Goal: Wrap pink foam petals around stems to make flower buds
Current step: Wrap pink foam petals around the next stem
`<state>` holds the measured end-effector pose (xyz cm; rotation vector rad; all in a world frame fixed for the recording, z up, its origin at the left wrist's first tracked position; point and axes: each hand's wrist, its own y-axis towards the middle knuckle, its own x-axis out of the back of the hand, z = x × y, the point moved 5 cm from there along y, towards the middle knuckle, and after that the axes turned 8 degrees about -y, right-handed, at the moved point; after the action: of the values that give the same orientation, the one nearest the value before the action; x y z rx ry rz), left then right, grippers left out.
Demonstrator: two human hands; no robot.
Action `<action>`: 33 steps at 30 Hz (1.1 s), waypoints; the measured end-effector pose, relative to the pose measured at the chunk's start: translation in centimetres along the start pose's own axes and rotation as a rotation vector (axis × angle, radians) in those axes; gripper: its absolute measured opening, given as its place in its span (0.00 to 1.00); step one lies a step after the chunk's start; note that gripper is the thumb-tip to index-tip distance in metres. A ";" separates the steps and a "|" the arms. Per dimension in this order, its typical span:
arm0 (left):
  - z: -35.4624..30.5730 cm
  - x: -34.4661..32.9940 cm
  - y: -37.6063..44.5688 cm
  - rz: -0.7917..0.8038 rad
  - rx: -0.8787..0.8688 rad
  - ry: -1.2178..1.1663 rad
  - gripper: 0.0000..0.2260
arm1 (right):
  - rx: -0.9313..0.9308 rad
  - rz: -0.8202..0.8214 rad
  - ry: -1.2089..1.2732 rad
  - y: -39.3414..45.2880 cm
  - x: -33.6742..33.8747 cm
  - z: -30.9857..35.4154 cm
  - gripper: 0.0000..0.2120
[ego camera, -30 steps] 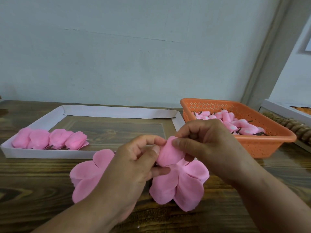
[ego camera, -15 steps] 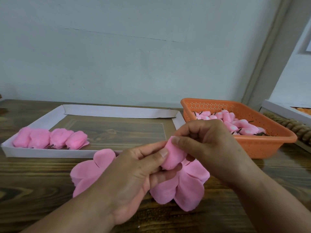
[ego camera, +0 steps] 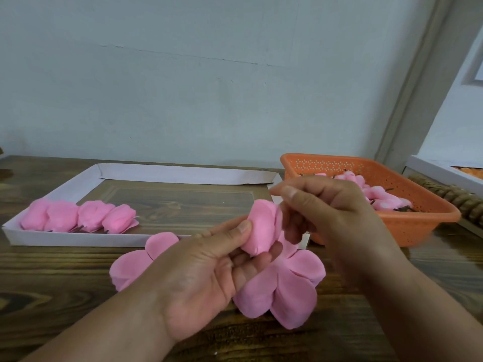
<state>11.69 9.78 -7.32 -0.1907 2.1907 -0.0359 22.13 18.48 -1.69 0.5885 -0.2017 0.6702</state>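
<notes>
Bud (ego camera: 261, 232) held above the table edge, mid-wrap, loose petals (ego camera: 290, 286) hanging beneath it. Left hand (ego camera: 209, 278) pinches bud between thumb and fingers. Right hand (ego camera: 326, 212) curled just beside it, fingers touching its right side; grip unclear. Four finished buds (ego camera: 78, 216) in white tray (ego camera: 52, 237); basket (ego camera: 418, 226) at right holds more. Next, probably: fold another petal round.

left hand (ego camera: 209, 262) palm up, thumb and fingers pinching pink bud (ego camera: 261, 231) | right hand (ego camera: 332, 218) just beside, fingers curled, at bud's right edge
</notes>
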 end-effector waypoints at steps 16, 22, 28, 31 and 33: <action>-0.9 0.0 0.2 0.107 -0.079 -0.079 0.13 | 0.084 0.039 -0.138 -1.0 -1.2 1.8 0.06; -0.7 -0.1 0.2 0.108 -0.078 -0.070 0.12 | 0.060 0.002 -0.121 -0.9 -1.2 1.7 0.08; -0.8 -0.5 -0.1 0.073 -0.056 -0.095 0.14 | 0.052 0.013 -0.079 -0.7 -1.0 1.3 0.06; -0.7 -0.5 -0.2 0.062 -0.053 -0.096 0.12 | 0.047 0.022 -0.079 -0.7 -1.0 1.2 0.07; -0.7 -0.5 -0.2 0.071 -0.054 -0.080 0.12 | 0.047 0.029 -0.077 -0.7 -1.0 1.2 0.06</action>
<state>11.47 9.65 -6.46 -0.1416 2.1186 0.0698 21.80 16.85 -1.40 0.6580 -0.2671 0.6820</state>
